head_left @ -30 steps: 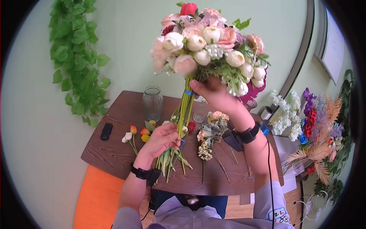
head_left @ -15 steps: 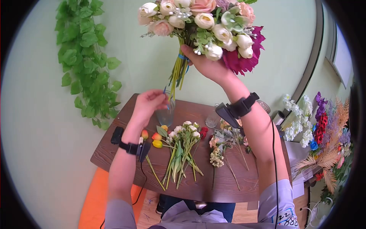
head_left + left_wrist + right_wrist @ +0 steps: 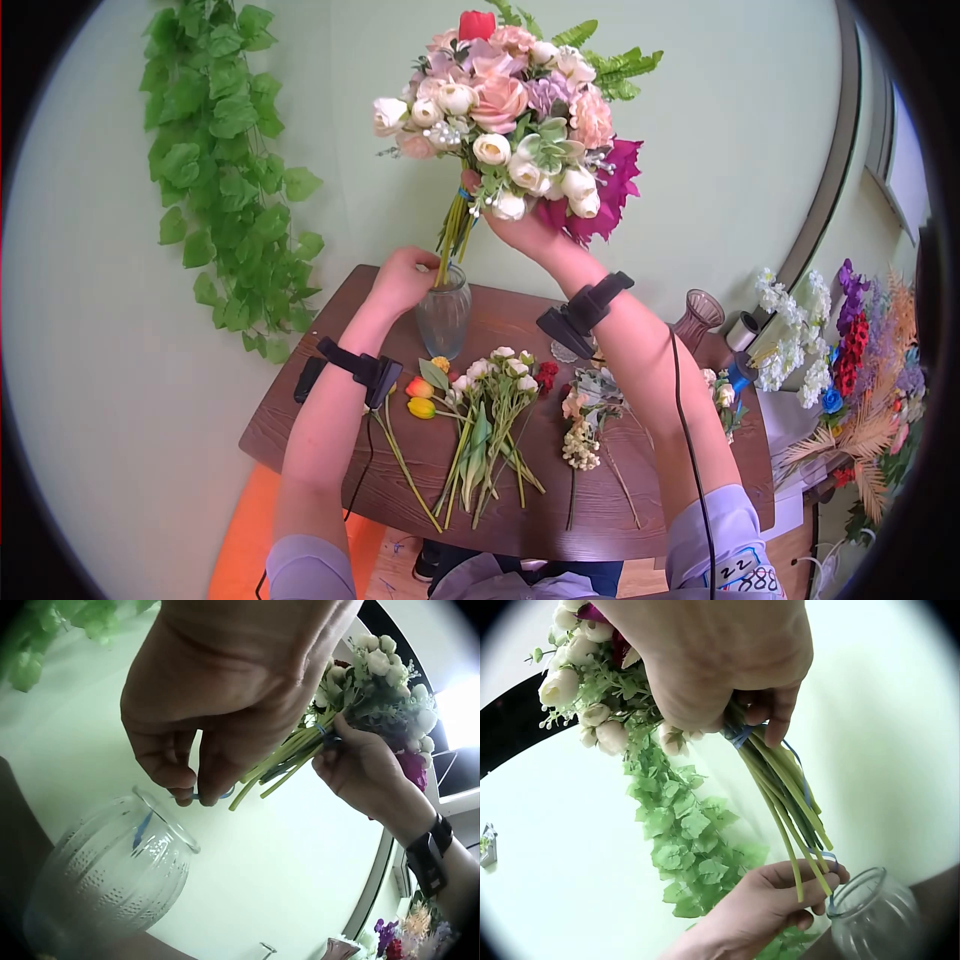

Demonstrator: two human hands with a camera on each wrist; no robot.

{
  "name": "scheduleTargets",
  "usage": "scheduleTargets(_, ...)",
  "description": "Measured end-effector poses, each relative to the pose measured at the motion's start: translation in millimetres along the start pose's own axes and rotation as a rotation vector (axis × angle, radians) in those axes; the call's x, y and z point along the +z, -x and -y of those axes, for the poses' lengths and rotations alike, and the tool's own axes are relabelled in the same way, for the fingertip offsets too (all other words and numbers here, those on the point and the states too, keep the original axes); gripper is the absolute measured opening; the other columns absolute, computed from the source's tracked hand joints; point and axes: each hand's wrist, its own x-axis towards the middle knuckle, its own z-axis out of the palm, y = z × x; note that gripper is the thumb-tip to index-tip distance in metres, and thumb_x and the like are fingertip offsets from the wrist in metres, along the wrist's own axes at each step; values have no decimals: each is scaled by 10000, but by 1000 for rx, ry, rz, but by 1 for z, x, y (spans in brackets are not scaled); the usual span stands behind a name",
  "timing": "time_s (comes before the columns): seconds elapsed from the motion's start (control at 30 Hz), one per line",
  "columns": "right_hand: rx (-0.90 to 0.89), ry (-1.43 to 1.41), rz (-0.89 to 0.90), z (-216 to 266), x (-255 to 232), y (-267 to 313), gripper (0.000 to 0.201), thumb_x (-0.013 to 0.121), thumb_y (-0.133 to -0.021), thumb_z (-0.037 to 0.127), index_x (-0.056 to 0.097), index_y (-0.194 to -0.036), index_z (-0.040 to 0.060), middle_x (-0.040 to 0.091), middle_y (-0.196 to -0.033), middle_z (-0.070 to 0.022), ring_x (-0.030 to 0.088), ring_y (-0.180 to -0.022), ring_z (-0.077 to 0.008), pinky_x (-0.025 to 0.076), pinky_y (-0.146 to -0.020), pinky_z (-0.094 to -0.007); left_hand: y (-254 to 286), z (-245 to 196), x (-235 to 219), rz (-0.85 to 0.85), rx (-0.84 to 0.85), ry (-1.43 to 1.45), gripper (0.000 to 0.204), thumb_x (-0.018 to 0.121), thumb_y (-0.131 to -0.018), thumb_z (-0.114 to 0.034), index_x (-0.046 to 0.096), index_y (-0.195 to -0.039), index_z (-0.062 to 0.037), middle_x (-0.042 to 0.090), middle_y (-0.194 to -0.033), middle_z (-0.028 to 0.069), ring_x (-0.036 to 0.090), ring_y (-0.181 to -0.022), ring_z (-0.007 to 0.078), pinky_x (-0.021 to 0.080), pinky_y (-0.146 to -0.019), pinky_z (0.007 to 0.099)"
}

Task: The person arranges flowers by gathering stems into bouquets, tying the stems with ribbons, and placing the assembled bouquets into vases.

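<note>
Raised over the table's back edge, a large bouquet (image 3: pixel 500 105) of pink, white and red flowers is gripped by my right hand (image 3: pixel 525 232) just under the blooms, at a blue ribbon tie (image 3: pixel 739 735). Its green stems (image 3: pixel 784 795) point down toward the glass vase (image 3: pixel 444 318), their tips above or beside its mouth. My left hand (image 3: pixel 402 280) pinches the blue ribbon's loose end between thumb and fingers near the stem tips, as the left wrist view shows. In the right wrist view my left hand (image 3: pixel 769 900) is beside the vase's rim.
On the table (image 3: pixel 330 445) lie tulips (image 3: pixel 420 398), white flowers with long stems (image 3: pixel 480 430) and dried-looking sprigs (image 3: pixel 580 445). A ribbed glass vase (image 3: pixel 698 318) stands at the back right. Leafy vines (image 3: pixel 225 150) hang left; more flowers (image 3: pixel 855 370) stand right.
The bouquet rose, then came down somewhat toward the glass vase. My left hand moved from the stems above the table up and back to the vase's mouth, now holding the ribbon end.
</note>
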Motion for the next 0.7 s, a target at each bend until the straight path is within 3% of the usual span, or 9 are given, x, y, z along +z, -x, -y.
scheduleTargets(0.1,132,-91,93,-4,8,6,198,620,-879,74,606,-1077,77,636,-1055,-138,603,-1022,-296,489,-866,-424,-2,14,4,-73,120,-116,283,694,-861,-45,690,-1129,47,713,-946,90,630,-766,151,520,-717,306)
scheduleTargets(0.13,82,-70,50,-2,9,9,215,619,-882,74,604,-1096,72,636,-1058,-141,601,-1025,-301,486,-880,-428,0,18,3,-77,119,-117,283,694,-861,-45,690,-1129,47,713,-946,90,630,-766,151,520,-717,306)
scheduleTargets(0.23,-3,-57,-50,-13,26,20,247,624,-882,85,597,-1127,73,627,-1091,-150,595,-1040,-313,484,-892,-432,12,7,-7,-13,15,0,249,638,-887,-13,689,-1124,39,705,-938,79,622,-773,136,519,-719,298)
scheduleTargets(0.27,16,68,19,-20,30,21,290,590,-981,146,593,-1260,67,649,-1166,-84,614,-1090,-214,507,-926,-353,15,7,-11,33,-28,59,249,615,-895,-1,683,-1130,42,704,-939,81,623,-773,133,523,-719,293)
scheduleTargets(0.4,19,0,76,-33,40,28,228,593,-973,147,601,-1186,67,636,-1111,-73,587,-1043,-208,487,-887,-370,17,19,-21,60,-67,42,262,580,-913,-7,660,-1156,51,699,-934,84,623,-768,121,530,-711,281)
scheduleTargets(0.53,56,-25,115,-18,34,31,231,599,-957,183,607,-1162,76,627,-1115,-82,579,-1051,-223,468,-907,-390,19,23,-20,4,-72,73,297,603,-913,-21,629,-1198,58,691,-992,99,639,-834,130,537,-751,284)
scheduleTargets(0.57,56,-23,113,-18,37,33,231,599,-957,183,607,-1162,76,627,-1115,-82,579,-1051,-223,468,-907,-390,23,22,-17,-30,11,128,320,640,-895,-40,631,-1200,53,699,-1011,121,655,-852,165,540,-767,303)
scheduleTargets(0.63,1,51,155,-18,41,37,299,577,-951,199,618,-1235,117,639,-1232,-114,602,-1138,-286,479,-967,-410,24,17,-12,-63,96,184,347,676,-876,-60,633,-1203,48,706,-1031,143,670,-870,200,543,-783,323)
scheduleTargets(0.7,74,73,261,-10,35,31,327,548,-971,232,610,-1275,129,628,-1285,-103,594,-1174,-282,470,-998,-401,24,10,-9,-43,127,134,383,723,-867,-97,632,-1211,43,699,-1096,140,663,-938,210,534,-839,330)
